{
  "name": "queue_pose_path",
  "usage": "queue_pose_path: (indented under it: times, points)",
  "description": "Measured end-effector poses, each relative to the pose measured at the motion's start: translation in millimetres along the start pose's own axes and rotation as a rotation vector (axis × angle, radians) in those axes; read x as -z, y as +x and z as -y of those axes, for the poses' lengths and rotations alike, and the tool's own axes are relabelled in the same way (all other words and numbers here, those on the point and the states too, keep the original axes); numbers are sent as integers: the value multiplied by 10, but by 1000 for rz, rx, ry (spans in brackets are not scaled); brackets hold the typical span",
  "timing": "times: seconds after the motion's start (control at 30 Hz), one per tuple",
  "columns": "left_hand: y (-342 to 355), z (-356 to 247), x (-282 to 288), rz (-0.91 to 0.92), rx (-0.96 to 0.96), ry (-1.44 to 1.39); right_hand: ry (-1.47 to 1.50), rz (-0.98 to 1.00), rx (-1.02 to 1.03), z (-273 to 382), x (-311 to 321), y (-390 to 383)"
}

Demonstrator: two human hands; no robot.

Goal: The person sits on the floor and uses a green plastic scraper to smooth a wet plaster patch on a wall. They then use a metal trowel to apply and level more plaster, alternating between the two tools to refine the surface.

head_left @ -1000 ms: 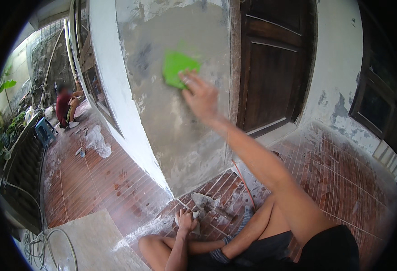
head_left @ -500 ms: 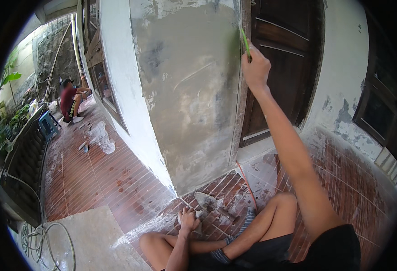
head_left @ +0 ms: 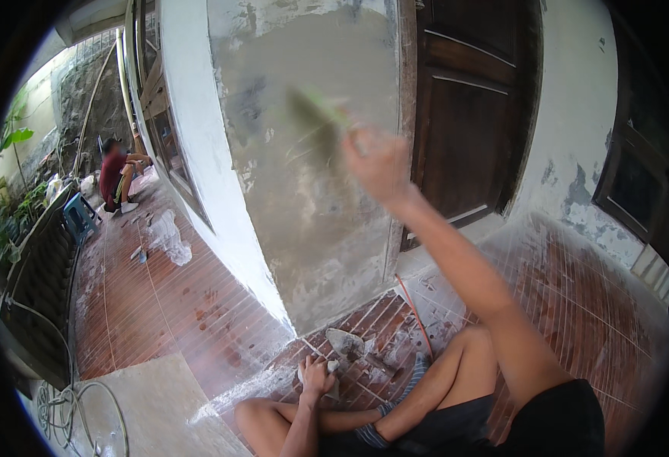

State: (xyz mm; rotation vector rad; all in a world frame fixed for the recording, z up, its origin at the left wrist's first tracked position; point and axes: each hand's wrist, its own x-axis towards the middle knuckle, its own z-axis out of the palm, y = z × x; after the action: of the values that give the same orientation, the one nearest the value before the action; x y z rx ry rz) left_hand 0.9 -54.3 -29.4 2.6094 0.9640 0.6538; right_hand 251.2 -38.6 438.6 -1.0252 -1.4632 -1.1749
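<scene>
My right hand [head_left: 376,164] is raised in front of the grey plastered wall panel [head_left: 296,221]. Its fingers are closed round a flat green tool [head_left: 315,110], smeared by motion, so its exact kind cannot be made out. The tool lies against or just off the plaster; which of the two is unclear. Low down, near my crossed legs, my left hand [head_left: 315,376] is closed on a whitish crumpled thing [head_left: 331,367], mostly hidden under the fingers. Just beyond it on the tiles lies a pointed trowel [head_left: 345,343], its blade crusted with grey.
A dark wooden door [head_left: 468,114] stands right of the panel. An orange cord [head_left: 414,308] runs over debris-strewn tiles. Farther left are a plastic sheet [head_left: 168,236], a blue stool [head_left: 81,217] and a crouching person [head_left: 113,175]. A coiled hose [head_left: 83,415] lies lower left.
My right hand has swept left and down from the panel's right edge by the door frame, carrying the green tool across the plaster. The left hand stays on the whitish thing.
</scene>
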Motion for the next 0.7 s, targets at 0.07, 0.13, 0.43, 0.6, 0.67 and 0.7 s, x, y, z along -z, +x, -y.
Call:
queue_pose_path:
  times: [0.07,0.13,0.43,0.6,0.67,0.7]
  points:
    - [16,-10,12,26,13,6,-19,-209,-208,-456,143,184]
    - [24,-18,27,61,23,4,-29,-271,-279,-722,182,182]
    - [19,-37,22,28,1,34,73,27,-106,364,-465,-508]
    - [9,-40,34,-4,10,-13,283,115,-178,343,-49,-356]
    - [10,-44,39,14,20,-2,128,-75,-220,83,55,-149]
    - [14,-43,42,38,23,14,110,-155,-257,-66,88,-70]
